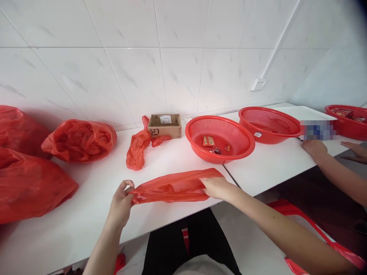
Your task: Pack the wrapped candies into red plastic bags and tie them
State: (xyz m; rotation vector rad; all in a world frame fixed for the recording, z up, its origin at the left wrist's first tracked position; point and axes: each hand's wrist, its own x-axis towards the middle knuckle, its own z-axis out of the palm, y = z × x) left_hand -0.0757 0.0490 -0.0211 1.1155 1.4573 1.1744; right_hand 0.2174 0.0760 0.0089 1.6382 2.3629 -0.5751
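Note:
A red plastic bag is stretched sideways above the white table, between my two hands. Its left end is gathered and pinched between the thumb and fingers of my left hand. At the right end, my right hand grips the bag, its fingertips partly hidden in the thin film. Just beyond lies a red colander basket with a few small wrapped packets on its bottom. Another crumpled red bag rests beside a small open cardboard box.
Full-looking red bags and an open red bag stand at the left. A second colander sits to the right. A co-worker's hand and arm reach over the table there. Red stools stand below.

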